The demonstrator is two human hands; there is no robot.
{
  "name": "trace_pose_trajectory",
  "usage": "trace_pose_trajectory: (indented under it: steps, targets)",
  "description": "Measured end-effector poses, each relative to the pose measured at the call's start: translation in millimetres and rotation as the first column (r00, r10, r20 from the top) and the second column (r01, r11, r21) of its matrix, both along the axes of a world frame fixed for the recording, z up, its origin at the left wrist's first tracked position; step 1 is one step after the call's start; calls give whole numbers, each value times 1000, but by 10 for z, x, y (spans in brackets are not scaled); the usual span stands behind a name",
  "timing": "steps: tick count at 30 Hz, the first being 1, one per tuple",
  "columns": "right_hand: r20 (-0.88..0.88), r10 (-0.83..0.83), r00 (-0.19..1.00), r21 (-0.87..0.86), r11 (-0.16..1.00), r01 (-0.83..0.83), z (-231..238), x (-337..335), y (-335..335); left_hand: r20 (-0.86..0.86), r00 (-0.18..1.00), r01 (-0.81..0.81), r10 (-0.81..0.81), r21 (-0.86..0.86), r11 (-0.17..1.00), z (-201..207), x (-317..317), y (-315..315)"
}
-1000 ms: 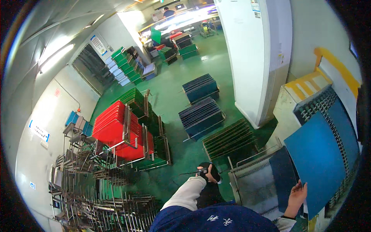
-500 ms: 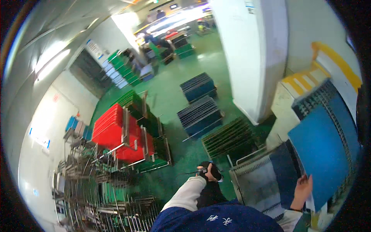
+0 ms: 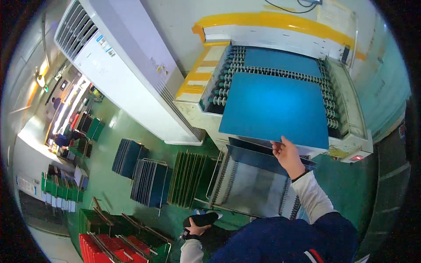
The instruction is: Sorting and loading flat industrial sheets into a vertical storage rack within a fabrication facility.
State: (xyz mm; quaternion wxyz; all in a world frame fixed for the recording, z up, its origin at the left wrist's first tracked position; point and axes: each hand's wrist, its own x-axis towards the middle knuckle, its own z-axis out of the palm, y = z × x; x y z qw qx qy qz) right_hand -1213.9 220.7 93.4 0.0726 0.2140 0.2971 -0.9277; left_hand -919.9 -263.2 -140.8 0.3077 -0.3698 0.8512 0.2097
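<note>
A flat blue panel [image 3: 276, 107] lies on the roller conveyor [image 3: 220, 93] of a machine, its near edge jutting out past the rollers. My right hand [image 3: 290, 158] pinches that near edge between thumb and fingers. Farther in on the rollers lies a second blue panel [image 3: 280, 61]. Under the jutting edge stands a slotted rack [image 3: 250, 188] with a few dark blue panels [image 3: 258, 158] upright at its far end. Low on the left, my left hand [image 3: 198, 229] has its thumb apart from the fingers, against something dark, seemingly my trouser leg.
Racks of dark blue panels [image 3: 149, 182] and green panels [image 3: 186, 179] stand on the floor left of the slotted rack. Red panels [image 3: 98, 250] fill a rack at lower left. A tall white air conditioner [image 3: 127, 70] stands left of the machine.
My view has swung right toward the machine, so the racks now appear farther left. My right hand, beside the panel's edge before, now grips it.
</note>
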Motion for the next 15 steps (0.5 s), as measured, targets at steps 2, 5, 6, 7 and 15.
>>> trace_pose_trajectory:
  steps: [2,5,6,7,15]
  targets:
    - [-10,-17,1000,-3,1000,17,-25,-11,29,-7,991,-136,136,16,991,127,-91,60]
    - [-34,-31,999,7,999,31,-35,-60,52,72,986,-146,148,-34,989,802,-327,359]
    - [-55,-32,998,21,999,33,-22,-89,42,158,987,-10,24,-87,996,984,-382,424]
    - [-56,-26,998,20,999,27,7,-129,20,157,987,-16,30,-88,996,933,-342,389]
    - [-12,-76,997,45,996,77,-86,-310,118,125,992,-17,22,-48,999,888,-305,343]
